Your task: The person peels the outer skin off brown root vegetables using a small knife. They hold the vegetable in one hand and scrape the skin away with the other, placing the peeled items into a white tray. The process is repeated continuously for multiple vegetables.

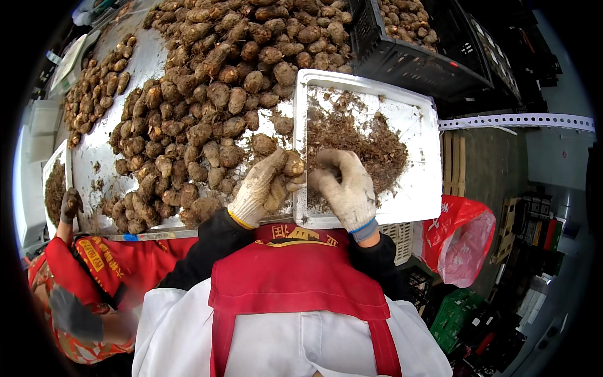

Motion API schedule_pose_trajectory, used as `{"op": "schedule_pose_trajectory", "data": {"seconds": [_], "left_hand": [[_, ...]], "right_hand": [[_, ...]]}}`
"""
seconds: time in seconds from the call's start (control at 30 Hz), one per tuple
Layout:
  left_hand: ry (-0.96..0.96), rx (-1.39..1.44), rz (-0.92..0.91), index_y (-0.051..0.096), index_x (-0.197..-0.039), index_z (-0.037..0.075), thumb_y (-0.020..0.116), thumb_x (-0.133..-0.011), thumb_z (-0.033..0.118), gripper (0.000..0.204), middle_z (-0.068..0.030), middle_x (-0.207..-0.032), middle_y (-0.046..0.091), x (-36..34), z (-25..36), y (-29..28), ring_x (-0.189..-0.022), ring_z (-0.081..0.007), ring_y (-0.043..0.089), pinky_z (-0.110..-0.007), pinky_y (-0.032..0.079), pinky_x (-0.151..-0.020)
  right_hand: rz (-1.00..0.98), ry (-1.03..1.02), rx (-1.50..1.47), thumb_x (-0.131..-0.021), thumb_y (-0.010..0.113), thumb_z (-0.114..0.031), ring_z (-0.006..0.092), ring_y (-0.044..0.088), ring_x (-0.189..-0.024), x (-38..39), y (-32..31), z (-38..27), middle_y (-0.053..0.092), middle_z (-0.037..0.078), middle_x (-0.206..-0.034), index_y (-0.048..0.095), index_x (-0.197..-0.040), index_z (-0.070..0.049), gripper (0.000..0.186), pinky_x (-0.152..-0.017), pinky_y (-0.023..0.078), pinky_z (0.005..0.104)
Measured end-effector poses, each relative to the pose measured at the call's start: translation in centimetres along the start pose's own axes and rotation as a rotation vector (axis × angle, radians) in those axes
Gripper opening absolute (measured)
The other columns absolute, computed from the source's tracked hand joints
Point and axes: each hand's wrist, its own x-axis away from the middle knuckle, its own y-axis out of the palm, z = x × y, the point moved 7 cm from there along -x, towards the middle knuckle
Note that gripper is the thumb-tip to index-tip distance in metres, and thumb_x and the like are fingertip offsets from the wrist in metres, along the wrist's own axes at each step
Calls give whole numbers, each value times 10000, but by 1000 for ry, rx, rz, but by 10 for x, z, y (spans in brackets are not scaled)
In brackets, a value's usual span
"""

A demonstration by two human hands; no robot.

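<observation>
My left hand (260,188), in a cream knitted glove, is closed on a small brown taro (293,164) at the left rim of a white foam tray (414,204). My right hand (347,188), gloved too, hovers over the tray with its fingers curled toward the taro. Whether anything is pinched in its fingertips is hidden. Dark fibrous scraps (377,147) cover much of the tray's bottom. Another taro (264,144) lies just beyond my left hand, at the edge of a large heap of hairy taros (213,94) on the metal table (94,163).
Black crates (427,60) stand behind the tray, one with taros in it. At the far left lies a smaller taro pile (100,88). A co-worker's gloved hand (71,205) is by a second scrap tray (55,188). A red plastic bag (455,235) hangs right.
</observation>
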Motion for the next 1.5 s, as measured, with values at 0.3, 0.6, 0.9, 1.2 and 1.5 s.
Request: {"op": "schedule_pose_trajectory", "data": {"seconds": [0.3, 0.6, 0.9, 1.2, 1.5], "left_hand": [[-153, -178, 8, 629, -1063, 22, 435, -1068, 411, 435, -46, -844, 649, 4, -15, -10, -643, -139, 617, -230, 489, -527], [-175, -396, 278, 645, -1057, 16, 363, -1052, 542, 597, -10, -590, 572, 12, -10, -15, -382, -103, 463, -225, 351, -363], [-126, -522, 252, 634, -1014, 94, 401, -1037, 559, 520, 26, -614, 561, 16, -11, -27, -416, -71, 478, -205, 341, -360], [-232, -320, 181, 651, -1045, 55, 398, -1023, 592, 594, 25, -621, 556, 17, -12, -22, -446, -66, 470, -201, 300, -360], [339, -1048, 78, 604, -901, 110, 420, -1040, 522, 472, -11, -678, 594, 9, 0, -31, -499, -114, 530, -238, 391, -415]], "right_hand": [[-46, -110, -119, -879, 636, -265, 324, 650, -968, -3, 18, -10, 671, 164, -1027, 690, -1133, -42, 343, -840, 527, 403], [-4, 167, -394, -913, 604, -168, 178, 685, -819, -1, 18, 38, 712, 116, -940, 684, -1138, 6, 296, -756, 556, 287], [34, -355, 119, -890, 650, -270, 300, 656, -950, -1, 38, -10, 654, 122, -1065, 661, -1179, -56, 359, -804, 542, 397], [38, -132, 136, -881, 653, -323, 291, 659, -907, -8, 0, 11, 673, 99, -953, 707, -970, -63, 280, -779, 554, 399], [173, -258, 120, -904, 653, -229, 291, 657, -896, -5, 27, -3, 670, 119, -975, 705, -979, -103, 155, -789, 541, 383]]}}
